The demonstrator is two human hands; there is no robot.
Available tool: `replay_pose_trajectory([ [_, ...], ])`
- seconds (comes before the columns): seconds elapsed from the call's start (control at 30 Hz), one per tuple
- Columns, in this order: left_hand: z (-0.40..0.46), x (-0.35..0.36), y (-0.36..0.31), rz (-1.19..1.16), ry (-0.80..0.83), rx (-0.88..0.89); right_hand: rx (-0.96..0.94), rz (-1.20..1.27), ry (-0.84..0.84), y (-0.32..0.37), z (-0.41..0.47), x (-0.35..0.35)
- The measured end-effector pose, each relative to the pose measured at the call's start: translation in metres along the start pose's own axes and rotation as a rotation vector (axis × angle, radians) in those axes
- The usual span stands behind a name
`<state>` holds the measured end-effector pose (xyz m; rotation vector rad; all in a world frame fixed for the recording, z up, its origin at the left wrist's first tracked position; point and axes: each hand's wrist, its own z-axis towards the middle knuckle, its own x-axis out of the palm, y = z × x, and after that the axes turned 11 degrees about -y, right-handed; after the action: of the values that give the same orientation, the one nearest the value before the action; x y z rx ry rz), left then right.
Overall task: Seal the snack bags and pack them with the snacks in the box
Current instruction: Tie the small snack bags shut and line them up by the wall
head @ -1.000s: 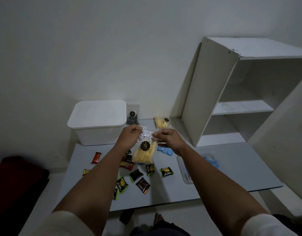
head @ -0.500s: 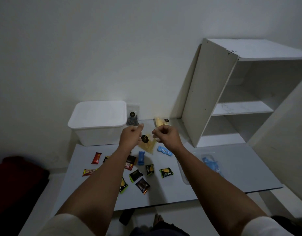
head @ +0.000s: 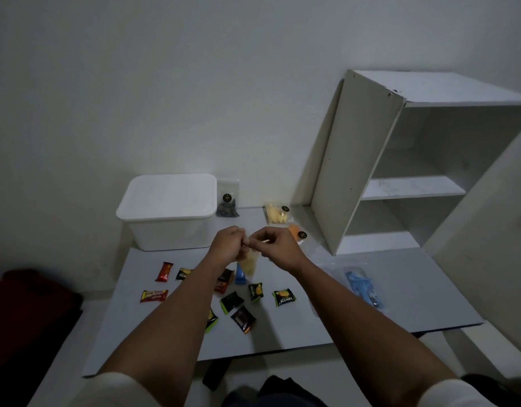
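Head view: small wrapped snacks (head: 243,318) lie scattered on the desk (head: 400,289). Above them, left hand (head: 227,245) and right hand (head: 278,248) together pinch the top of a clear snack bag (head: 249,264) of yellow sticks. Beyond stands the lidded white box (head: 168,212).

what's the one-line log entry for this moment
step: sealing | left hand + right hand: pinching top of snack bag | white box: lid on
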<state>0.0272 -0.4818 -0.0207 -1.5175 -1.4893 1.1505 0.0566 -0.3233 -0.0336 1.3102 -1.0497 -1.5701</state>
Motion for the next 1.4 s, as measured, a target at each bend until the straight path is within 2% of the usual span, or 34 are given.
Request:
replay_pose_trajectory([
  [0.1, -0.001, 0.003, 0.004, 0.115, 0.063, 0.050, 0.037, 0.022, -0.017, -0.004, -0.001, -0.008],
  [0.3, -0.013, 0.017, 0.010, 0.285, 0.108, 0.206, -0.009, -0.034, -0.010, -0.011, 0.006, -0.022],
  [0.43, -0.020, 0.030, 0.014, 0.352, 0.124, 0.268, 0.042, -0.041, 0.046, -0.018, 0.010, -0.041],
  [0.63, -0.031, 0.066, 0.003, 0.252, -0.015, 0.314, 0.065, -0.027, 0.124, -0.020, 0.010, -0.080],
  [0.87, -0.053, 0.121, 0.005, 0.244, 0.046, 0.298, 0.066, -0.009, 0.035, -0.037, 0.001, -0.126],
  [1.17, -0.070, 0.174, 0.019, 0.198, -0.034, 0.272, 0.123, 0.141, 0.018, -0.059, 0.002, -0.165],
  [1.4, -0.070, 0.190, 0.002, 0.148, -0.146, 0.244, 0.116, 0.076, 0.099, -0.062, 0.004, -0.183],
])
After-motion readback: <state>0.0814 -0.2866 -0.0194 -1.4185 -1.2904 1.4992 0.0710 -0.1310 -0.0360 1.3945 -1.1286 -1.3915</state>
